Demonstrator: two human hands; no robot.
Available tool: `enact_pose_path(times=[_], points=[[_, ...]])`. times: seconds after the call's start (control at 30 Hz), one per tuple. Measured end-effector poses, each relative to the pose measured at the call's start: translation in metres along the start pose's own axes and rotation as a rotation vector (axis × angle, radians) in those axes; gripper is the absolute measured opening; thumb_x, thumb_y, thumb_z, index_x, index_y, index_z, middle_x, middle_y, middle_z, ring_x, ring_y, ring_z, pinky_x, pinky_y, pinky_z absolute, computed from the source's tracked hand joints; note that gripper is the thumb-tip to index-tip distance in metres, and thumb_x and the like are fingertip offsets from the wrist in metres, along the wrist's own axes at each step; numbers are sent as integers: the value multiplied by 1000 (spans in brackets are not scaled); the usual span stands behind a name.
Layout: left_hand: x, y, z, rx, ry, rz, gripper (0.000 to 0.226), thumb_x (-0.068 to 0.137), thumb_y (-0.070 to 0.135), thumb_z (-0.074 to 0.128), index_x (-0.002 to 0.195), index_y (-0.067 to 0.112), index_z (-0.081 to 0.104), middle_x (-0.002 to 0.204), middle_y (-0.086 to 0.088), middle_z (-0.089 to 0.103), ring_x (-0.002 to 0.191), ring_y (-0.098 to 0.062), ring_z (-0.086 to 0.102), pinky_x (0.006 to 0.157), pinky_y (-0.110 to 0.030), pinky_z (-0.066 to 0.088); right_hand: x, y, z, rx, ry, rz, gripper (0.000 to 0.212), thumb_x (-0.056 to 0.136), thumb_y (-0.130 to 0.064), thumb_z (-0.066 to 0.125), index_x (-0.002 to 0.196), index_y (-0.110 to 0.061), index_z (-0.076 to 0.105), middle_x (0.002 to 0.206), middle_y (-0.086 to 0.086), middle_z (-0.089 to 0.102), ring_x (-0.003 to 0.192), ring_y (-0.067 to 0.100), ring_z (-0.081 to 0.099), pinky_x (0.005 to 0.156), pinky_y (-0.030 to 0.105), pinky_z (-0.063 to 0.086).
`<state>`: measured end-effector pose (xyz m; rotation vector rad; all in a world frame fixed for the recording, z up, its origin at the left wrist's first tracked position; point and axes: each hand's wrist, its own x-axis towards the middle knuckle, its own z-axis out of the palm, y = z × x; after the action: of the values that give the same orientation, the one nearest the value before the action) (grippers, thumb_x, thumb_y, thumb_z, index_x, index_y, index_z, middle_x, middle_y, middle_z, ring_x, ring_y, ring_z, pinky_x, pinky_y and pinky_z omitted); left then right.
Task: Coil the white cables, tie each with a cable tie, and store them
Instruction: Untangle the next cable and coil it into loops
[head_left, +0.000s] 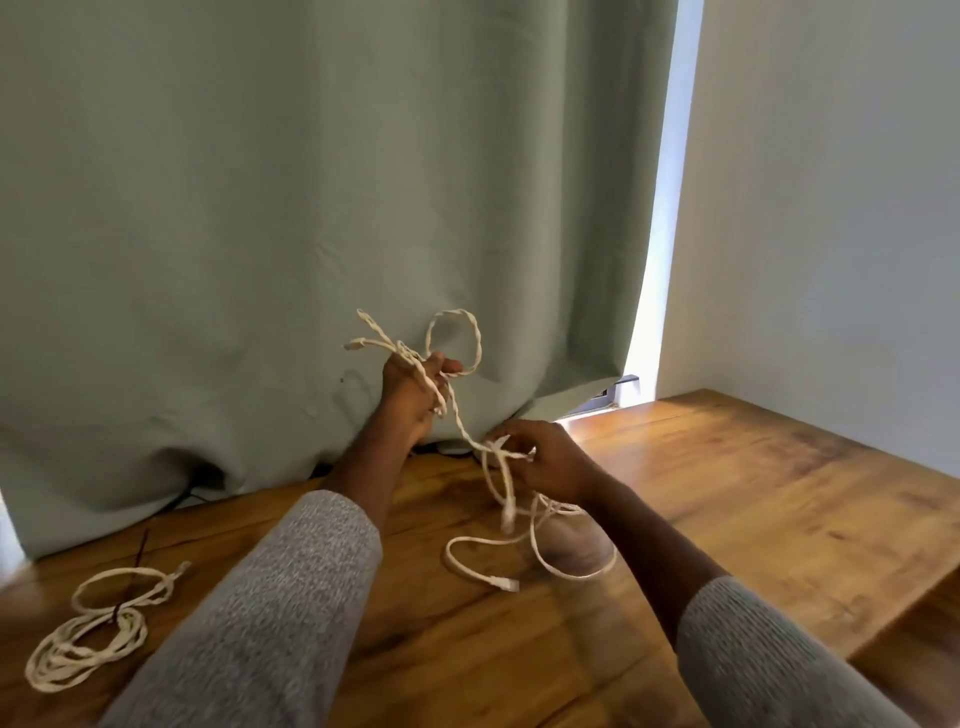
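left hand (415, 387) raised above the wooden table (727, 467), just past centre toward 12 o'clock, fingers curled tight round a white cable (457, 410). above that fist, toward 12 o'clock, a twisted loop (454, 340) standing up; toward 10 o'clock, two loose plug ends (363, 338) sticking out. from the fist down toward 5 o'clock, the same cable running taut to the right hand (550, 462). right hand lower, close over the table, thumb and fingers pinching the cable at a knot-like crossing; narrow grip, holding cable. below it, toward 6 o'clock, slack strands hanging and lying in open loops (540, 551) on the wood, with a white connector (506, 583) resting flat on the table at the end of one strand. whether one cable or several in this tangle, cannot tell.

at 8 o'clock, near the table's edge, a finished coil (88, 634) of white cable lying flat, pinched into a figure-eight by a dark cable tie (114, 616) round its middle, well apart from both hands. just beyond it toward 12 o'clock, a thin dark strip (141, 551) lying on the wood, likely another tie, too thin to tell.

grey knitted sleeves (270, 613) on both forearms. behind the table, a sage green curtain (311, 208) hanging down to the tabletop and bunched along its far edge. at 2 o'clock, a pale wall (831, 208), with a bright gap between curtain and wall.
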<state>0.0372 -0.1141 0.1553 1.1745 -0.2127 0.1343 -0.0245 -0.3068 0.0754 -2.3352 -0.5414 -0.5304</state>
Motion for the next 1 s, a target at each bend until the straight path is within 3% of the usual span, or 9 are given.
enact_pose_path(times=[0.13,0.27,0.4,0.47,0.57,0.67,0.77,0.9,1.0], points=[[-1,7,-9,25,48,20,36,98,-1,52,63,9,53,72,-18,64,30,-6,42,36,-13,30,-7,-11,-10,-364,120,-121,74,83,-50,73,147,-41,36,145,0,46,128,23,43,100,47,37],[3,1,-15,27,87,7,10,98,3,55,89,4,52,58,-5,68,36,-7,51,39,-15,37,-16,-14,4,-531,57,-410,39,96,-44,59,132,-29,60,133,7,53,114,26,54,93,40,44],[0,-3,-17,31,52,-6,28,98,0,54,71,9,54,52,-4,61,34,-9,44,39,-16,31,-3,-9,-6,-148,363,-202,22,102,-27,57,96,-11,71,94,7,64,86,18,60,72,30,47],[-4,-2,-17,6,-3,-9,34,98,-2,52,66,9,49,55,-8,58,33,-8,40,36,-15,28,11,-7,-17,-238,450,-8,34,102,-32,56,79,-10,66,78,9,62,78,29,61,64,34,40],[-3,1,-14,-84,-65,-15,32,98,-3,51,73,12,38,52,-5,60,33,-6,38,36,-14,27,33,-5,-26,-439,208,349,39,96,-47,62,91,-9,70,95,17,71,92,38,66,70,34,44],[0,8,-9,-185,-108,-33,27,99,-3,48,76,10,40,51,-4,61,32,-4,36,33,-14,25,44,-2,-26,-435,136,497,38,89,-36,70,109,-4,69,115,20,71,106,40,67,83,37,52],[1,19,-5,-251,-110,-48,30,100,-1,46,72,8,43,51,-2,60,31,-3,33,32,-14,24,43,4,-21,-464,164,552,26,89,-20,66,107,0,65,112,22,69,105,40,67,82,38,53],[7,31,-14,-317,-52,-15,28,99,-2,48,75,10,42,52,-3,61,32,-3,38,33,-14,26,32,17,-17,-526,-97,560,25,89,-11,65,112,-1,61,118,21,67,108,37,66,75,35,50],[12,35,-28,-308,1,5,28,100,-2,48,73,6,45,52,-3,63,33,-2,36,34,-15,26,28,22,-23,-485,0,408,28,82,-3,62,109,-8,67,113,15,68,107,35,65,85,36,53]])
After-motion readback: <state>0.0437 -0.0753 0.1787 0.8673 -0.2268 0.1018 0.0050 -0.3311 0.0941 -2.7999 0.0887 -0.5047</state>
